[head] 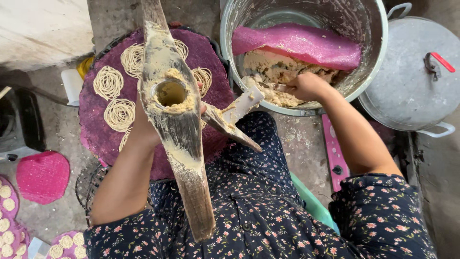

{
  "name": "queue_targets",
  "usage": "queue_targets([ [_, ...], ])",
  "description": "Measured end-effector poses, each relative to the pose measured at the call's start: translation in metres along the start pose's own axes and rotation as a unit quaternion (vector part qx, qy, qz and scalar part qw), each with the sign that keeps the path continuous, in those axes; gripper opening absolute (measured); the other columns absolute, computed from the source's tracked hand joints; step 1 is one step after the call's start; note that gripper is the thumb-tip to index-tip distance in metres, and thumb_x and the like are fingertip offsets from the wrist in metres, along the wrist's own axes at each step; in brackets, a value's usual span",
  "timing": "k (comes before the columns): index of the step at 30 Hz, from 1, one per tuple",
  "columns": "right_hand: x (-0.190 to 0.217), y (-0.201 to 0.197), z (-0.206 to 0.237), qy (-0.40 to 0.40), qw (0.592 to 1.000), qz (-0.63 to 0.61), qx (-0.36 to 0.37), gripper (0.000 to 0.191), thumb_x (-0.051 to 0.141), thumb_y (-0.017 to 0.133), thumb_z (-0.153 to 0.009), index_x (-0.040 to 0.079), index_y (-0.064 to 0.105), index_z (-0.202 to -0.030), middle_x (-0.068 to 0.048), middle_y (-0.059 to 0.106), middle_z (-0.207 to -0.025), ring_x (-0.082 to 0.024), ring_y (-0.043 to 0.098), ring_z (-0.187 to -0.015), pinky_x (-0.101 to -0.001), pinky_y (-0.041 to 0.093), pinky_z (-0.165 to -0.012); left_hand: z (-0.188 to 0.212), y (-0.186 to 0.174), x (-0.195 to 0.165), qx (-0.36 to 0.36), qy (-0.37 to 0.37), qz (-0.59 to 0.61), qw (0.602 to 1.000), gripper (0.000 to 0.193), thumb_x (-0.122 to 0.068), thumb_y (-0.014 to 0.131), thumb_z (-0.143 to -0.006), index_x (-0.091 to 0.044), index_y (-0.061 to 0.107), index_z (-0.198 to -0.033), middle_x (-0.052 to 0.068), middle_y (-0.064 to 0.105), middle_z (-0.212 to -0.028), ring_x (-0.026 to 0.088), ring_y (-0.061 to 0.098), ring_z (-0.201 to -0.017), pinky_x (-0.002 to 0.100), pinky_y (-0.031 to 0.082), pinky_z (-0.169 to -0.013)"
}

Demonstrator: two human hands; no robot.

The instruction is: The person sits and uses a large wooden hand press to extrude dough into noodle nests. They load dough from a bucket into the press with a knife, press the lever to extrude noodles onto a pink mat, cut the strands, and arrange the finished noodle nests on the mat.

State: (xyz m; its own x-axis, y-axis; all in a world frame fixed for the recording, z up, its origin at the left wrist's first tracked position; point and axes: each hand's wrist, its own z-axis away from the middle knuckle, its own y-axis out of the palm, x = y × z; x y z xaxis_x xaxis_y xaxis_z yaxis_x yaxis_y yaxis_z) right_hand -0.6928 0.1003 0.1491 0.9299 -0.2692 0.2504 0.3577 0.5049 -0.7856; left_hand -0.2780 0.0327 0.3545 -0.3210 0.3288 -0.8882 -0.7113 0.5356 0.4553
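1. The left hand (143,125) grips the wooden press (173,110) from underneath, mostly hidden behind it, holding it level over the lap so its open cylinder faces up — ready to take dough.
2. The right hand (306,86) is closed on a clump of dough (273,72) inside the metal pot (369,38), well apart from the left.
3. The press is long, worn and smeared with pale dough; its plunger arm (232,117) swings aside.
4. Below it, a purple mat (98,132) carries coiled noodle rounds (109,82) — kept near.
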Motion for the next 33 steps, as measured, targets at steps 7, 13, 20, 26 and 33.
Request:
queue_targets([
  [7, -0.012, -0.070, 0.069, 0.013, 0.998, 0.059, -0.033, 0.037, 0.050, 0.066, -0.094, 0.026, 0.080, -0.119, -0.015, 0.078, -0.104, -0.034, 0.073, -0.093, -0.0459, 0.056, -0.089, -0.006, 0.005, -0.003, 0.028, 0.089, -0.236, 0.967, 0.046, 0.003, 0.087, -0.083, 0.000, 0.065, -0.123, 0.009, 0.072, -0.110, 0.015, 0.071, -0.097, 0.035, 0.065, -0.083],
  [13, 0.008, -0.029, 0.043, 0.082, 0.992, 0.064, 0.076, 0.038, 0.029, 0.052, -0.096, 0.035, 0.071, -0.128, -0.009, 0.072, -0.122, -0.031, 0.069, -0.108, -0.0483, 0.053, -0.097, -0.008, 0.006, 0.002, 0.017, 0.032, -0.151, 0.988, 0.048, 0.000, 0.087, -0.080, -0.002, 0.066, -0.124, 0.009, 0.074, -0.111, 0.016, 0.073, -0.094, 0.034, 0.066, -0.077],
  [20, 0.025, 0.000, 0.027, 0.027, 0.997, 0.035, 0.055, 0.029, 0.028, 0.058, -0.099, 0.015, 0.078, -0.116, -0.018, 0.075, -0.112, -0.035, 0.071, -0.106, -0.0452, 0.054, -0.095, -0.006, 0.001, 0.006, 0.027, 0.085, -0.224, 0.971, 0.052, -0.001, 0.090, -0.082, -0.005, 0.065, -0.128, 0.007, 0.072, -0.118, 0.015, 0.072, -0.108, 0.034, 0.066, -0.093],
  [26, 0.013, -0.042, 0.055, 0.067, 0.995, 0.016, 0.066, 0.034, 0.049, 0.059, -0.098, 0.027, 0.075, -0.117, -0.011, 0.075, -0.090, -0.025, 0.071, -0.084, -0.0440, 0.058, -0.081, -0.009, -0.001, 0.004, 0.054, 0.059, -0.141, 0.987, 0.049, -0.001, 0.087, -0.085, -0.001, 0.064, -0.128, 0.010, 0.073, -0.113, 0.018, 0.074, -0.100, 0.037, 0.067, -0.088],
  [33, 0.006, -0.028, 0.012, 0.096, 0.981, 0.170, 0.021, 0.029, 0.028, 0.056, -0.100, 0.013, 0.080, -0.103, -0.012, 0.077, -0.092, -0.026, 0.075, -0.085, -0.0438, 0.062, -0.072, -0.015, 0.002, 0.005, 0.059, 0.072, -0.161, 0.983, 0.048, 0.001, 0.087, -0.086, 0.002, 0.063, -0.127, 0.013, 0.071, -0.111, 0.019, 0.072, -0.094, 0.037, 0.066, -0.078],
])
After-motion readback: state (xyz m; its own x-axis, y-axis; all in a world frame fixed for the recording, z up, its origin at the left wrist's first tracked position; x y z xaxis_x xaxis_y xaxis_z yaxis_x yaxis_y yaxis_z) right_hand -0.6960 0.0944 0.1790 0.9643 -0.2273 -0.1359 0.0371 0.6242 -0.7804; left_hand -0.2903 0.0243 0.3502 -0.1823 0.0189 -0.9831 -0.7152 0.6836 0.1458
